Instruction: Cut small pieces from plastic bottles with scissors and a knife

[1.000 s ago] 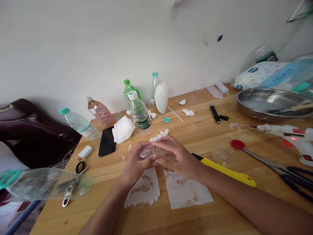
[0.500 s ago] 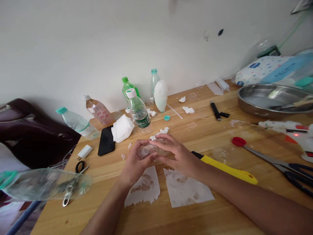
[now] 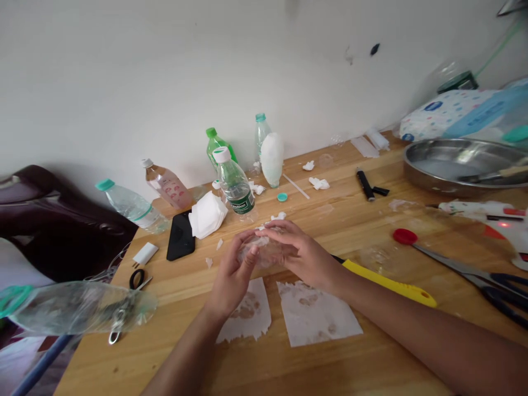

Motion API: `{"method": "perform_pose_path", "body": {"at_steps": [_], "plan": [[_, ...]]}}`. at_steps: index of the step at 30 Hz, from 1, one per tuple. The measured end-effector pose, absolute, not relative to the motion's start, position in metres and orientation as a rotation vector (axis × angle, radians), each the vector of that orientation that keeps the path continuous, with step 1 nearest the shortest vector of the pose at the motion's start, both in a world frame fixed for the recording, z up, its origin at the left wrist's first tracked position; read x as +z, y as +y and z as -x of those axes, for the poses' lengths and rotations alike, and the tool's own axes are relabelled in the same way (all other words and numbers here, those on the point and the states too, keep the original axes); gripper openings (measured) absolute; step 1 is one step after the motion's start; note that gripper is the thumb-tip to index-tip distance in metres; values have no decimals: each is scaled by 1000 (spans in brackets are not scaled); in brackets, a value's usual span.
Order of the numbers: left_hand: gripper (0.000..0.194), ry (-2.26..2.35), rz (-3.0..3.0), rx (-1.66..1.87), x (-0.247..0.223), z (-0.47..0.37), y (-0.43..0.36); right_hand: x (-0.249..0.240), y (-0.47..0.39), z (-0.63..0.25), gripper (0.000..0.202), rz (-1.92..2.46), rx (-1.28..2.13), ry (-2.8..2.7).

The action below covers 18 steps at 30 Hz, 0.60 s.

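Between my two hands is a clear plastic piece (image 3: 264, 254), rounded and see-through. My left hand (image 3: 235, 269) curves round its left side, with the thumb raised at the front. My right hand (image 3: 303, 253) holds the right side, its fingers reaching over the top. Below the hands lie two pieces of torn white paper with damp-looking patches, one at the left (image 3: 251, 316) and one at the right (image 3: 317, 319). Just behind the hands stands a bottle with a green label (image 3: 241, 204), near bits of crumpled tissue (image 3: 278, 216).
A yellow-handled tool (image 3: 388, 283) lies beside my right forearm. Scissors (image 3: 454, 264), a glue gun (image 3: 482, 212) and a metal pan (image 3: 454, 187) are at the right. At the left are a phone (image 3: 180, 236), a charger (image 3: 145, 253) and a lying bottle (image 3: 78, 308).
My left thumb has lifted away from my right thumb and now points up against the clear piece. More of the piece shows between the hands. The view has shifted slightly.
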<state>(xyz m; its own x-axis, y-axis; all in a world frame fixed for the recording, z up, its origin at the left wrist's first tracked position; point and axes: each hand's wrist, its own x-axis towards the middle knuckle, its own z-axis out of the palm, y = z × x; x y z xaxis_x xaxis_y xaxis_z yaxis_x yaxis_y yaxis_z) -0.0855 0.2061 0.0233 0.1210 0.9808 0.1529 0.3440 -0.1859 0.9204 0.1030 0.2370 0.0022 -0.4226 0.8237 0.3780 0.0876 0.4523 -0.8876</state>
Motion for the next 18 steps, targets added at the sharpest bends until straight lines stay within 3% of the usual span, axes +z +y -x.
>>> {"method": "perform_pose_path", "body": {"at_steps": [11, 18], "plan": [[59, 1286, -1816, 1038, 13, 88, 204, -6, 241, -103, 56, 742, 1179, -1753], [67, 1303, -1905, 1056, 9, 93, 208, 0, 238, -105, 48, 744, 1097, -1826]]}}
